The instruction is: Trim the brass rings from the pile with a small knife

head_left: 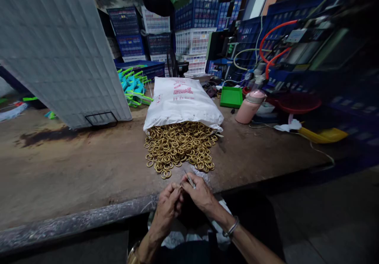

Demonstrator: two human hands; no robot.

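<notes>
My left hand (169, 205) is closed in a pinch at the table's front edge; what lies between its fingertips is too small to make out. Close beside it, with fingertips almost meeting, my right hand (200, 196) grips a thin pointed metal tool (190, 180), its tip aimed up and away from me. Just beyond both hands lies a heap of brass-coloured rings (180, 147). They spill from the open mouth of a white sack (182, 102) with red print, which lies on its side.
On the wooden table (103, 169), a tall white padded panel (65, 51) stands left, with green and blue pieces (134, 84) behind it. At right are a green tray (231, 97), a pink bottle (251, 106) and a yellow scoop-like piece (322, 135). Stacked crates (194, 41) fill the back.
</notes>
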